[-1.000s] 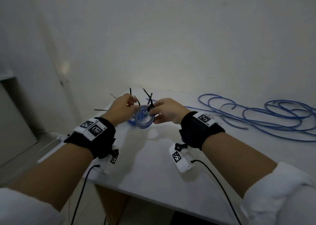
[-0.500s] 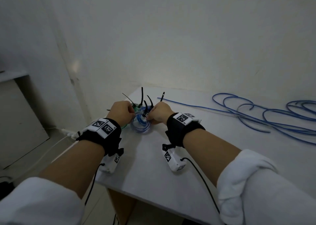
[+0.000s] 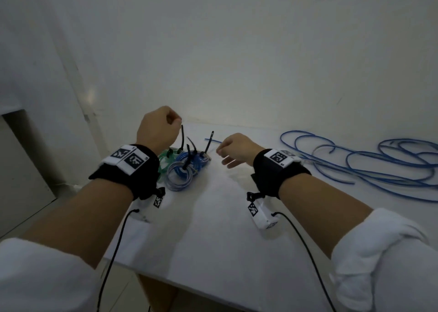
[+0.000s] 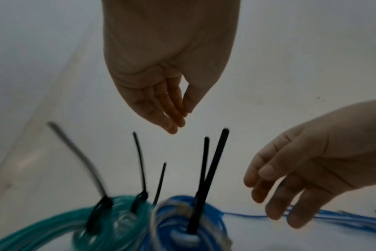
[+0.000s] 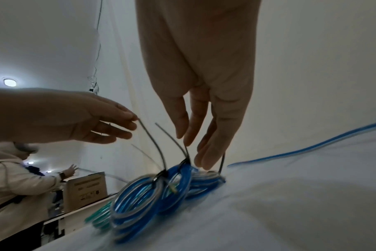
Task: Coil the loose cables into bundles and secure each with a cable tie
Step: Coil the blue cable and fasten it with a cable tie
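1. Left hand point(image 3: 157, 128) raised, fingers loose, holding nothing.
2. Green coil point(image 3: 166, 161) and blue coils point(image 3: 187, 167) just below it on the table point(image 3: 213, 228), tied, black tie tails point(image 3: 182, 137) upright.
3. Right hand point(image 3: 237, 149) relaxed, empty, beside those coils.
4. Loose blue cable point(image 3: 355, 167) sprawled right of that hand.

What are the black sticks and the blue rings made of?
The black cable ties look like stiff matte plastic: thin straps standing upright. The blue coils look like glossy plastic-coated cable, shiny and bent into loops. What is inside them cannot be seen.
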`<state>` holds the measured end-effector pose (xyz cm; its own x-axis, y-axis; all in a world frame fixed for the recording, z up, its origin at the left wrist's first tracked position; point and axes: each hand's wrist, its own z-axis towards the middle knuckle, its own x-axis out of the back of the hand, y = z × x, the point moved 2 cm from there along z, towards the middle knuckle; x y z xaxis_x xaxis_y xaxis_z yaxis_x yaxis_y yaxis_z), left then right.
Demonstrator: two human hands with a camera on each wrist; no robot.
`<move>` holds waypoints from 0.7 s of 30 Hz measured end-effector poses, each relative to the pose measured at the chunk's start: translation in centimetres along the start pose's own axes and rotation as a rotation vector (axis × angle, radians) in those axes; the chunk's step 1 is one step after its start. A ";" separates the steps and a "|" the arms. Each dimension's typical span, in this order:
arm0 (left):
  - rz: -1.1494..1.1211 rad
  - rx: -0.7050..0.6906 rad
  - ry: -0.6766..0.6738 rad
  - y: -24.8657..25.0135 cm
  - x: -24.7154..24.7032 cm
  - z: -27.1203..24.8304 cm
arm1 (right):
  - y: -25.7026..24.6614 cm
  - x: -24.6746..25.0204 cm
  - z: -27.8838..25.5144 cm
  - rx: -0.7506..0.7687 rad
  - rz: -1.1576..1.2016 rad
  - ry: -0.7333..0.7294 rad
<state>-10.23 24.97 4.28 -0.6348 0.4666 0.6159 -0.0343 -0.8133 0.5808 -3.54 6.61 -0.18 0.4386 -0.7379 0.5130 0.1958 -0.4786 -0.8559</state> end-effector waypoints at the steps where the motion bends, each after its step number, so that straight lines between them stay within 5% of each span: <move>1: -0.015 -0.033 -0.011 1.4 -0.3 0.4 | 0.3 1.4 -0.4 -0.004 -0.011 0.020; 14: 0.113 -0.407 -0.537 16.0 -15.6 -1.9 | 12.5 20.0 -8.6 -0.251 -0.422 0.290; 21: 0.156 -0.454 -0.778 19.4 -23.3 -4.4 | 16.6 22.5 -12.2 -0.289 -0.749 0.124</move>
<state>0.44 -3.23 -1.12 0.0363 0.3080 0.9507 -0.3968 -0.8687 0.2966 -1.09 -23.74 -1.99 0.1775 -0.2124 0.9609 0.1572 -0.9578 -0.2407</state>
